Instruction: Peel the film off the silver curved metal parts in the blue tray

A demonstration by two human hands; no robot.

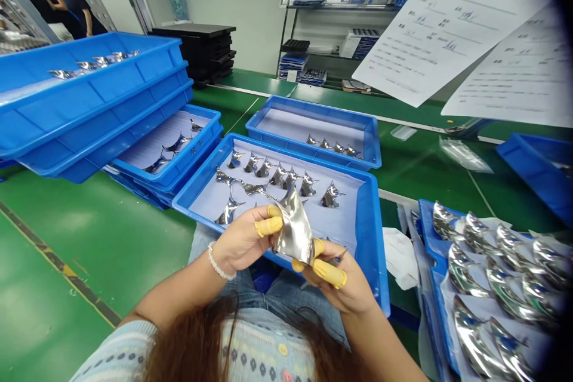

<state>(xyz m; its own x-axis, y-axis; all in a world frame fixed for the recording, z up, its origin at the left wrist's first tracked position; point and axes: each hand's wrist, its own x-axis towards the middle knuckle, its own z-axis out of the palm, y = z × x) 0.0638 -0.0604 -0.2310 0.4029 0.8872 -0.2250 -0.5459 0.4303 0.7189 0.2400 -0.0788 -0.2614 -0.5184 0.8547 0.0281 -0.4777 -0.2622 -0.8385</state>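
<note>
A shiny curved metal piece (293, 227) with a pointed top is held up over the near blue tray (380, 250). My left hand (250, 236), with yellow finger covers, grips its left edge. At its lower right corner, my right hand (335, 274) pinches it between yellow-covered fingers. A small dark pointed thing shows beside my right hand; what it is I cannot make out. Several similar shiny pieces (331, 194) stand on the white liner in the tray, in a row toward the back and in a looser group at the left.
Behind is another blue tray (313, 108) with several pieces. Stacked blue trays (94, 113) rise at the left. Larger curved metal parts (505, 280) fill a tray at the right. Paper sheets (412, 30) hang at upper right; a white cloth (400, 258) lies right of the near tray.
</note>
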